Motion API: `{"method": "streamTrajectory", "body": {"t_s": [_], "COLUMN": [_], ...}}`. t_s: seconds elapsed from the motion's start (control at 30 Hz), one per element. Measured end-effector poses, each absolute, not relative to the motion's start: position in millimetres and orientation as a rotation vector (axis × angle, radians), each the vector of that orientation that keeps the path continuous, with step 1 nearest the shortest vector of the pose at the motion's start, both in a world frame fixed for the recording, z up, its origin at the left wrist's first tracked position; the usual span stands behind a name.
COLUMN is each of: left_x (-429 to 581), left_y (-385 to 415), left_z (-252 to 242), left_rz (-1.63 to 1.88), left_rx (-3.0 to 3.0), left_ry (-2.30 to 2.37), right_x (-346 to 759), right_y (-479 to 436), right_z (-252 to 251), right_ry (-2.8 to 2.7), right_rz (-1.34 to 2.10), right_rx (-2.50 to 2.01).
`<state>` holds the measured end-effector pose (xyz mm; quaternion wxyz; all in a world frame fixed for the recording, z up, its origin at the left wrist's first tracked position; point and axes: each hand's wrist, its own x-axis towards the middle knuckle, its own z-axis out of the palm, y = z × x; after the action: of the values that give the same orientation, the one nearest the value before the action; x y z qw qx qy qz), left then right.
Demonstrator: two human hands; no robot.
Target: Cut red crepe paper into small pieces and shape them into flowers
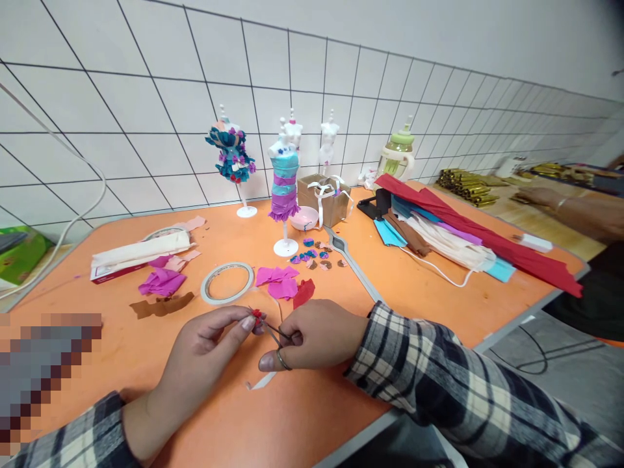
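Between the thumb and fingers of my left hand [205, 344] is a small piece of red crepe paper [257, 314]. My right hand [324, 335] grips a pair of scissors [281, 351], with thumb and fingers in the handles. Their blades reach to the red piece. Just beyond my hands lie a scrap of red paper [305, 293], magenta paper pieces [277, 282] and a roll of tape [205, 290]. Small multicoloured paper bits [312, 253] are scattered near a dress form [284, 185] in blue and purple paper. A strip of tape [264, 381] lies below my right hand.
Another decorated dress form [230, 156] stands at the back, left of a cardboard box [322, 201] and a pink bowl [305, 218]. Folded coloured paper [439, 240] and a bottle [397, 156] are on the right. A co-worker's arm [568, 208] shows beyond. A brown paper strip [160, 305] lies left.
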<state>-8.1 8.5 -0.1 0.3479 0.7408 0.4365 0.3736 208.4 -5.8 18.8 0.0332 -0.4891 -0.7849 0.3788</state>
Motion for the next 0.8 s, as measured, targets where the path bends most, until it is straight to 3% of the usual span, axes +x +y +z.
{"method": "streamTrajectory", "body": {"t_s": [0.8], "left_x": [-10.3], "left_y": [9.9], "left_z": [-2.3], "left_rz": [0.949], "left_rx": [1.936], "left_ry": [1.089], "right_x": [207.8], "right_y": [-6.1], "right_z": [20.3], "right_ry": [-2.425], "right_rz": [1.147], "right_rx": [-1.522]}}
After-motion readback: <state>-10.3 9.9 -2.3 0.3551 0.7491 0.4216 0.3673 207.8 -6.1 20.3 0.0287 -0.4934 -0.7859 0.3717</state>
